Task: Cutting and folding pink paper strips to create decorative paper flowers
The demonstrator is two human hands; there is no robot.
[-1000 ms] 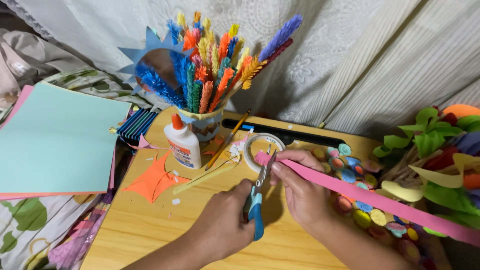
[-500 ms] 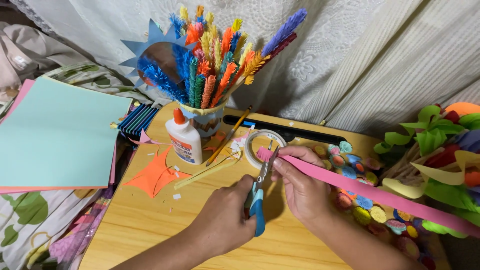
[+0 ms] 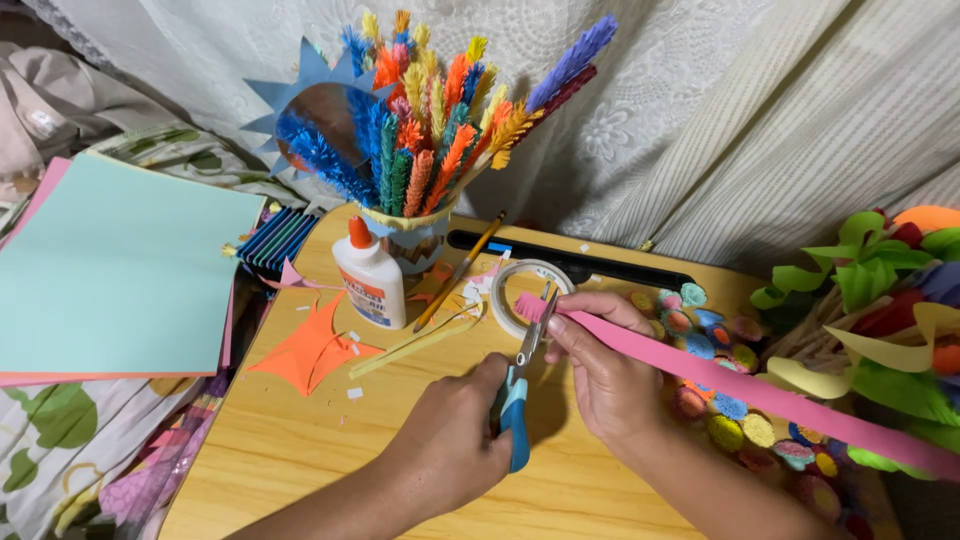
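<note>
- The left hand (image 3: 455, 440) is closed around the blue handles of the scissors (image 3: 522, 385), fingers curled tight; the blades are slightly open and point away from the person.
- The right hand (image 3: 605, 375) pinches the near end of a long pink paper strip (image 3: 740, 385) between thumb and fingers, just right of the blades.
- The strip's fringed tip lies at the blade tips, and the rest runs off to the right over the counter (image 3: 300, 450).
- Just beyond the fingers lies a roll of tape (image 3: 505, 290).
- Left of the scissors lie a pencil (image 3: 460, 272), a white glue bottle (image 3: 368, 278) with an orange cap, and an orange paper star (image 3: 305, 352).
- Behind the glue stands a cup of colourful fuzzy sticks (image 3: 430, 150).
- Right of the right hand sit small paper flowers (image 3: 725, 405).
- Far left lies a stack of pale blue paper sheets (image 3: 110, 270).
</note>
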